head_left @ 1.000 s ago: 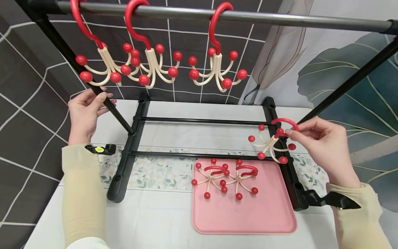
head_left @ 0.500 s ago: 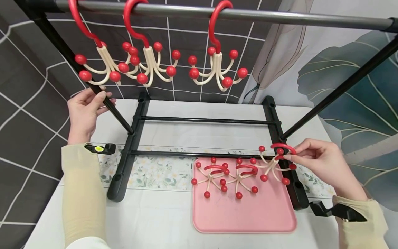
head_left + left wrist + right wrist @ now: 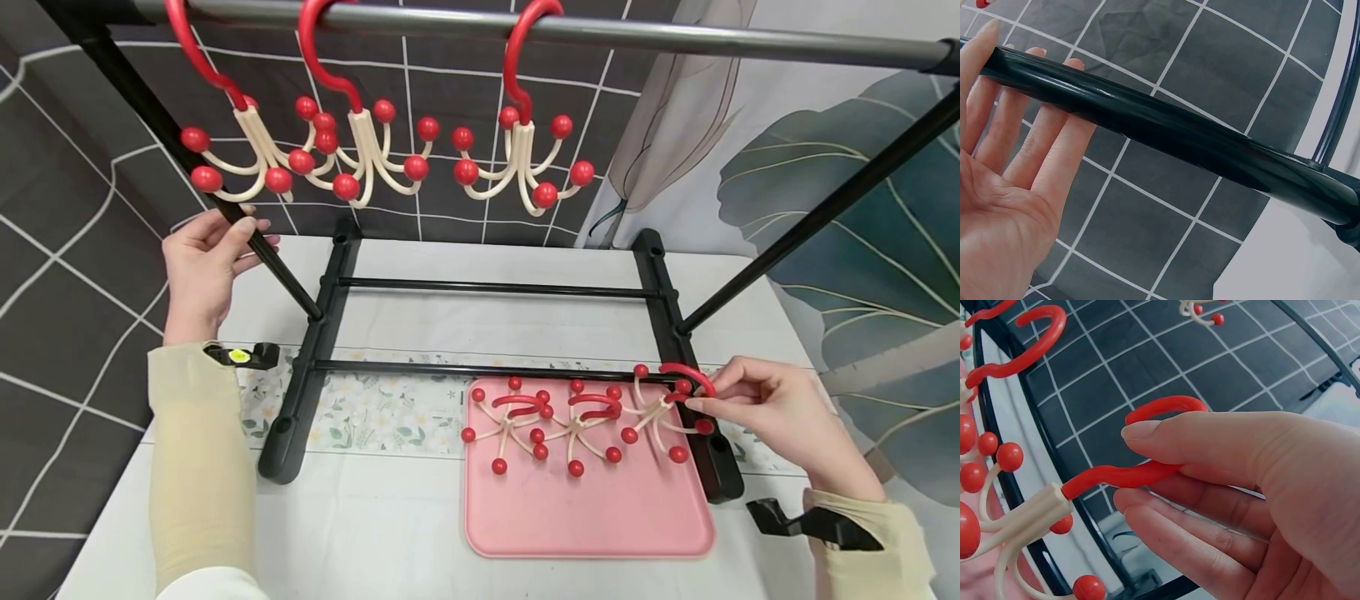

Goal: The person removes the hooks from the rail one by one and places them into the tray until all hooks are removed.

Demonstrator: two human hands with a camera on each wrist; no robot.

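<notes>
Nearest me, the pink tray (image 3: 588, 521) sits on the desk (image 3: 360, 517), its front half bare. Further back on it lie two red-hooked hangers, a left hanger (image 3: 507, 423) beside a middle hanger (image 3: 576, 425), their balled arms crowding each other. My right hand (image 3: 780, 417) pinches the red hook of a third, the held hanger (image 3: 660, 408), over the tray's far right corner; I cannot tell whether its balls touch the tray. Further off, my left hand (image 3: 208, 267) has thumb and fingers on either side of the left rack post (image 3: 288, 279). Beyond, three hangers dangle from the rail (image 3: 712, 43): a left-end hanger (image 3: 258, 146), a next hanger (image 3: 365, 150) close by it, and a last hanger (image 3: 522, 154) set apart.

I judge the work about half done: two on the tray, one nearly so, three up on the rail.

A second ago the held hanger hung higher, by the foot of the right-hand post; my right hand has since brought it down and towards me, beside the tray's two. Those two, my left hand and the rail's three sit essentially as they did.
</notes>
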